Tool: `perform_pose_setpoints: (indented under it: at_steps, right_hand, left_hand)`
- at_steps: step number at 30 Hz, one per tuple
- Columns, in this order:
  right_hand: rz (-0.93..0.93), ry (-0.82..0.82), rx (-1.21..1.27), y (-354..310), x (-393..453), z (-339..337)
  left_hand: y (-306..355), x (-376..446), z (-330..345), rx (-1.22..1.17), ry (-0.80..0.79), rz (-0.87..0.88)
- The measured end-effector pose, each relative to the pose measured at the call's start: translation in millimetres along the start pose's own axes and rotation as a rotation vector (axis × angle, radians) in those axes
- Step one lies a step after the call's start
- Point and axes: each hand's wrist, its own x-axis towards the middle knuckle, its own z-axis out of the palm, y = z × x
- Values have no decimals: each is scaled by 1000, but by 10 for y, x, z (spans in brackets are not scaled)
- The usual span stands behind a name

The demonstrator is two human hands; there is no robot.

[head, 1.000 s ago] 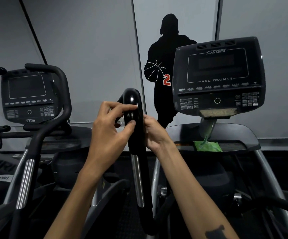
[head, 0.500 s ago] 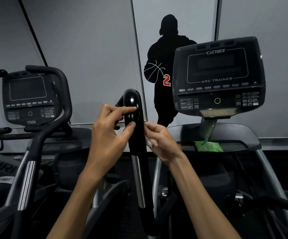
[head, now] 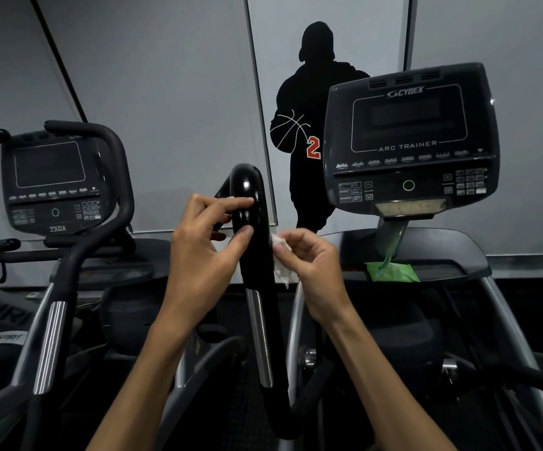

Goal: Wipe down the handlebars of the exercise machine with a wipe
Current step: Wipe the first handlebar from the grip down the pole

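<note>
A glossy black handlebar of the Cybex arc trainer rises upright in the middle of the view, with a silver grip strip lower down. My left hand holds its curved top between thumb and forefinger from the left side. Just right of the bar, my right hand pinches a crumpled white wipe, which touches the bar's right side at about mid-height.
The arc trainer's console stands at the upper right, with a green wipe packet on the shelf below it. A second machine with its console and black handlebars stands to the left. A grey wall is behind.
My right hand has come out from behind the handlebar and slid lower on its right side, so the white wipe now shows. My left hand keeps its hold on the top.
</note>
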Motion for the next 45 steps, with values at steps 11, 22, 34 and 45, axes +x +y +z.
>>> perform_pose_setpoints:
  at_steps: [11, 22, 34, 45]
  right_hand:
    - [-115, 110, -80, 32, -103, 100]
    - [-394, 141, -291, 34, -176, 135]
    - [-634, 170, -564, 4, -253, 156]
    - [-16, 110, 253, -362, -418, -33]
  left_hand:
    - [10, -19, 26, 2, 13, -10]
    - [-25, -39, 54, -18, 25, -20]
    - [-12, -63, 63, -21, 40, -24]
    - [170, -187, -61, 181, -121, 134]
